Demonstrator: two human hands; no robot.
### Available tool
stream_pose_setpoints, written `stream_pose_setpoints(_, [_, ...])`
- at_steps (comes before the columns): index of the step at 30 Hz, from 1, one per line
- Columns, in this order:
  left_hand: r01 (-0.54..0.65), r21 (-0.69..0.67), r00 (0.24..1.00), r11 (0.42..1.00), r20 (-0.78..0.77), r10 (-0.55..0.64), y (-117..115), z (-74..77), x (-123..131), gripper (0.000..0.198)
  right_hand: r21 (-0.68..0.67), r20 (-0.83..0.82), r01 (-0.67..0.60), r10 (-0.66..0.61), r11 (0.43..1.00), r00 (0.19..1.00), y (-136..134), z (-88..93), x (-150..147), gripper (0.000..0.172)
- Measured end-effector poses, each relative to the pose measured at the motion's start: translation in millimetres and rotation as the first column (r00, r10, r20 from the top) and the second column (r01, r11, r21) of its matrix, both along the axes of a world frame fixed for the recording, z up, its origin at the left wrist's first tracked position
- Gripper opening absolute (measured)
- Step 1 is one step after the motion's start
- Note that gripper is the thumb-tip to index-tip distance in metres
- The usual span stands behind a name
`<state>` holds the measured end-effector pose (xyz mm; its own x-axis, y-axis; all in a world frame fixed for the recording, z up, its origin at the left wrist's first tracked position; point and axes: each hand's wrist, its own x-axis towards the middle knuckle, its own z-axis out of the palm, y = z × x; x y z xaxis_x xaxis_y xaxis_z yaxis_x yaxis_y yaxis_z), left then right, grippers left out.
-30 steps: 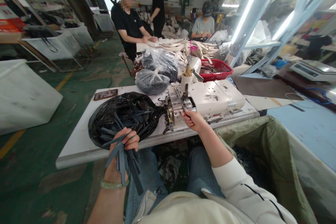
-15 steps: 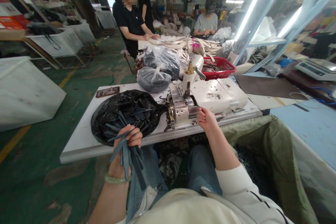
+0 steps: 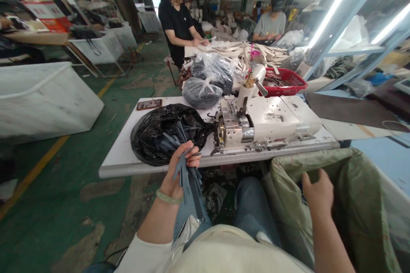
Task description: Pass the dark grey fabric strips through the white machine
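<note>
My left hand [image 3: 184, 160] is closed around a bunch of blue-grey strips [image 3: 188, 181] that hang down over my lap. Behind it on the table lies a black plastic bag [image 3: 150, 136], spread wide, with more such strips on it. My right hand [image 3: 319, 191] is over the mouth of a green fabric sack [image 3: 355, 187], thumb and fingers apart, with nothing visible in it. Between the hands, farther off, stands a white strip-working machine [image 3: 238, 130] with metal rollers; neither hand touches it. Dark scraps are scattered around its base.
A phone [image 3: 149, 104] and clear bags of dark pieces [image 3: 203, 91] lie on the white table [image 3: 117, 153]. Behind the machine is a red basket [image 3: 290, 83]. A white bin [image 3: 51, 98] stands at left. Two people work beyond pale strips [image 3: 237, 51].
My right hand has left the machine's rollers and moved right and down to the green sack, its pinch now opened. My left hand still holds the strips. The view has turned left.
</note>
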<state>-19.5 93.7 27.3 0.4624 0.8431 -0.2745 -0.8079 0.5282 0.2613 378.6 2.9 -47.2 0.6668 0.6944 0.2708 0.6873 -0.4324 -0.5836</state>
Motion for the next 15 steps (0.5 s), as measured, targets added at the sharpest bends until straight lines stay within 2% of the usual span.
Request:
stream_pose_setpoints(1, [0.023, -0.001, 0.999, 1.0, -0.028, -0.023, 0.3, 1.1, 4.8, 0.037, 0.047, -0.156, -0.149, 0.155, 0.988, 0.976, 7.3, 7.1, -23.2, 0.054])
stream_pose_setpoints(2, [0.04, -0.001, 0.998, 0.999, -0.054, -0.04, 0.0, 2.0, 9.6, 0.037, 0.131, -0.323, -0.309, 0.335, 0.942, 0.885, 15.7, 16.8, -50.8, 0.051])
stream_pose_setpoints(3, [0.051, 0.0, 0.996, 0.999, -0.079, -0.051, -1.0, 2.7, 14.4, 0.036, 0.239, -0.403, -0.466, 0.524, 0.852, 0.75, 24.2, 28.4, -81.3, 0.045])
stream_pose_setpoints(4, [0.054, -0.003, 0.993, 0.999, -0.105, -0.054, -2.7, 3.0, 18.9, 0.035, 0.321, -0.404, -0.609, 0.686, 0.725, 0.604, 32.4, 41.1, -112.7, 0.038])
stream_pose_setpoints(5, [0.044, -0.013, 0.99, 0.999, -0.135, -0.046, -5.1, 3.1, 23.2, 0.032, 0.398, -0.373, -0.696, 0.798, 0.598, 0.473, 39.9, 53.6, -143.3, 0.036])
stream_pose_setpoints(7, [-0.006, -0.041, 0.981, 0.999, -0.195, -0.002, -10.3, 2.7, 29.9, 0.022, 0.519, -0.299, -0.759, 0.915, 0.394, 0.27, 52.8, 74.4, -195.3, 0.034])
stream_pose_setpoints(8, [-0.033, -0.054, 0.976, 0.998, -0.217, 0.02, -12.4, 2.3, 31.8, 0.017, 0.562, -0.286, -0.754, 0.935, 0.34, 0.208, 58.5, 81.0, -214.9, 0.029])
stream_pose_setpoints(9, [-0.049, -0.066, 0.972, 0.997, -0.232, 0.032, -14.0, 2.0, 32.5, 0.014, 0.596, -0.308, -0.732, 0.936, 0.329, 0.17, 63.9, 84.8, -229.6, 0.021])
stream_pose_setpoints(10, [-0.049, -0.076, 0.971, 0.996, -0.239, 0.029, -14.9, 1.6, 31.6, 0.014, 0.627, -0.37, -0.688, 0.917, 0.365, 0.149, 69.2, 86.2, -239.5, 0.01])
stream_pose_setpoints(11, [-0.03, -0.085, 0.972, 0.996, -0.235, 0.009, -15.2, 1.3, 29.1, 0.018, 0.656, -0.467, -0.611, 0.874, 0.444, 0.133, 74.2, 85.7, -245.1, 0.005])
stream_pose_setpoints(12, [0.0, -0.095, 0.976, 0.995, -0.219, -0.021, -14.9, 0.9, 25.2, 0.022, 0.667, -0.586, -0.506, 0.805, 0.546, 0.097, 78.9, 84.3, -247.0, 0.011])
stream_pose_setpoints(13, [0.028, -0.104, 0.98, 0.994, -0.193, -0.048, -14.3, 0.3, 20.0, 0.025, 0.655, -0.696, -0.391, 0.718, 0.647, 0.023, 83.0, 82.7, -245.9, 0.015])
stream_pose_setpoints(14, [0.05, -0.111, 0.985, 0.993, -0.16, -0.067, -13.4, -0.4, 13.9, 0.028, 0.622, -0.774, -0.294, 0.627, 0.726, -0.088, 86.3, 81.6, -242.6, 0.017])
stream_pose_setpoints(15, [0.06, -0.114, 0.99, 0.992, -0.121, -0.074, -12.5, -1.4, 7.4, 0.029, 0.582, -0.812, -0.228, 0.543, 0.781, -0.213, 88.7, 81.4, -237.9, 0.017])
